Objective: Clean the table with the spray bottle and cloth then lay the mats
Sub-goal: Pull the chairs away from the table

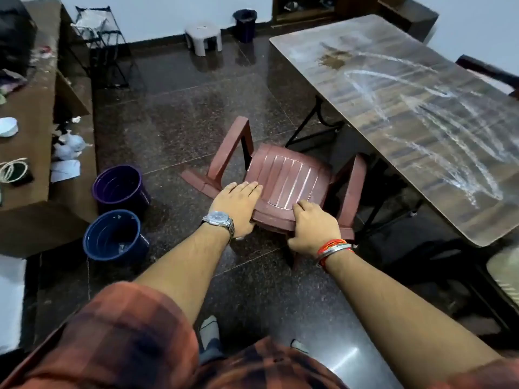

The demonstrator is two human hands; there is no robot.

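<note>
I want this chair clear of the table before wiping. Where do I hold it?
Grip the chair by its backrest's top edge, from behind, left hand and right hand at either corner: that edge faces you, armrests point away.

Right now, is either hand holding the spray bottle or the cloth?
No, the left hand and the right hand both hold the back of the red-brown plastic chair.

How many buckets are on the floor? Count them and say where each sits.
3. The purple bucket stands left of the chair, the blue bucket just nearer beside it, the dark bucket by the far wall. More may hide under the table.
</note>
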